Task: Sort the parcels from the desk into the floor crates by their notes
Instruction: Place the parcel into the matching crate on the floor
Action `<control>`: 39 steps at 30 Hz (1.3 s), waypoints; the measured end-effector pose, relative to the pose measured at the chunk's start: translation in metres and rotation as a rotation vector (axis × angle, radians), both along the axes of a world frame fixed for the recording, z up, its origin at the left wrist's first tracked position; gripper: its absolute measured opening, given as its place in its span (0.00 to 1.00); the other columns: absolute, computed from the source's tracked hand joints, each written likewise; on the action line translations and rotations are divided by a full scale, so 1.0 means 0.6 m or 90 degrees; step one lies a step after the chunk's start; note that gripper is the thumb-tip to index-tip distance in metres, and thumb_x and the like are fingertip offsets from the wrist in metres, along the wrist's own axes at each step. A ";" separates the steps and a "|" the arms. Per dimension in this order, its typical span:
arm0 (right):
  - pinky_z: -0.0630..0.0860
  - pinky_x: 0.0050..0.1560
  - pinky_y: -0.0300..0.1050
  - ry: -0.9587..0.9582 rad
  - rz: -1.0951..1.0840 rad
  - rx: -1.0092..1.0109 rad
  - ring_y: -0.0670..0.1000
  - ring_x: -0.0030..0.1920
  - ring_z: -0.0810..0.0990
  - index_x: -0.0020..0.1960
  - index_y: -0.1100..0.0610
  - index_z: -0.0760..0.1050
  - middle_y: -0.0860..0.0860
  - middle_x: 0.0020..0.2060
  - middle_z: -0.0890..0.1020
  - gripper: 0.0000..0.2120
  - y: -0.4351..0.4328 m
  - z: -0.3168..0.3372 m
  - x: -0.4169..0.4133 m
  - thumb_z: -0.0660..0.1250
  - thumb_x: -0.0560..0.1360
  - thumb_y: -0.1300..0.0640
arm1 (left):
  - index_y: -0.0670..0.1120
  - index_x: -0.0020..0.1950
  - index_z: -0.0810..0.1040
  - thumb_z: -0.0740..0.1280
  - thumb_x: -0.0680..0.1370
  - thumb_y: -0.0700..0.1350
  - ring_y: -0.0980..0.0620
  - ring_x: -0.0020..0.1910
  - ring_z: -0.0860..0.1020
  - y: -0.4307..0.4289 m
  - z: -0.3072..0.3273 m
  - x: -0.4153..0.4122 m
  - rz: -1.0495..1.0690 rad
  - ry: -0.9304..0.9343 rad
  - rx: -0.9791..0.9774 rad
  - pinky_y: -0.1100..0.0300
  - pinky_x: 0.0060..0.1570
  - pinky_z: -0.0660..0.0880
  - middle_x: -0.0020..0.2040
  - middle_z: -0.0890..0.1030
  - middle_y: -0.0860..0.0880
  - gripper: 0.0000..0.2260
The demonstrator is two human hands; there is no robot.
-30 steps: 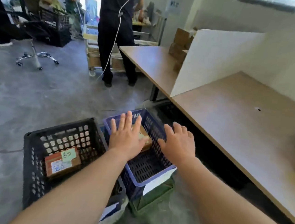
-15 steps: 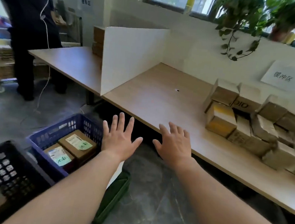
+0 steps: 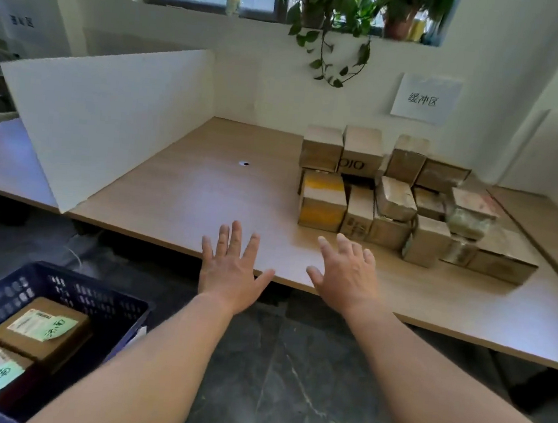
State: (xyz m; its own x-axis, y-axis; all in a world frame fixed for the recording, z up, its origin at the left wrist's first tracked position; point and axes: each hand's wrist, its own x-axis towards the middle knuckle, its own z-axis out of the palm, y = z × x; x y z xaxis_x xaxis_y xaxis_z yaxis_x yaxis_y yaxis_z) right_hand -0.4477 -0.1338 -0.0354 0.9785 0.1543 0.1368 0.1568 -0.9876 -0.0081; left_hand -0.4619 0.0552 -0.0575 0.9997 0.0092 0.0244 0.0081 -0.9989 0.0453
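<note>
Several brown cardboard parcels (image 3: 394,194) are stacked in a heap on the right half of the wooden desk (image 3: 204,198); the nearest left one (image 3: 322,200) has yellow tape. My left hand (image 3: 232,271) and my right hand (image 3: 346,278) are stretched out over the desk's front edge, fingers spread, holding nothing, a short way left of the heap. At the lower left a blue crate (image 3: 71,294) stands on the floor with two parcels inside, each bearing a green note (image 3: 58,327).
A white divider board (image 3: 111,112) stands upright on the desk at the left. A paper sign (image 3: 424,99) hangs on the wall above the heap, under trailing plants (image 3: 331,23). Dark stone floor (image 3: 289,381) lies between the crate and the desk.
The view has swung from the floor crates up and right to the desk. Both empty hands have moved from above the blue crate to the desk's front edge, towards the heap.
</note>
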 end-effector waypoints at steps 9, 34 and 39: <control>0.55 0.75 0.57 0.010 -0.083 0.020 0.57 0.76 0.58 0.78 0.49 0.53 0.56 0.77 0.58 0.31 -0.306 -0.004 0.116 0.57 0.79 0.40 | 0.53 0.79 0.36 0.45 0.79 0.68 0.44 0.75 0.31 -0.318 0.003 0.147 -0.108 -0.022 0.040 0.43 0.72 0.33 0.77 0.32 0.44 0.35; 0.58 0.73 0.54 0.054 -0.238 0.058 0.56 0.74 0.59 0.77 0.49 0.54 0.55 0.75 0.60 0.30 -0.594 -0.038 0.380 0.57 0.80 0.41 | 0.52 0.79 0.38 0.47 0.80 0.66 0.44 0.76 0.34 -0.609 -0.022 0.498 -0.244 -0.024 0.017 0.47 0.74 0.35 0.78 0.35 0.42 0.34; 0.59 0.72 0.55 0.047 -0.262 0.061 0.57 0.74 0.60 0.77 0.48 0.55 0.55 0.75 0.60 0.29 -0.595 -0.019 0.479 0.57 0.79 0.41 | 0.51 0.79 0.37 0.48 0.80 0.65 0.44 0.76 0.33 -0.616 0.002 0.608 -0.269 -0.007 -0.006 0.47 0.75 0.36 0.78 0.34 0.43 0.34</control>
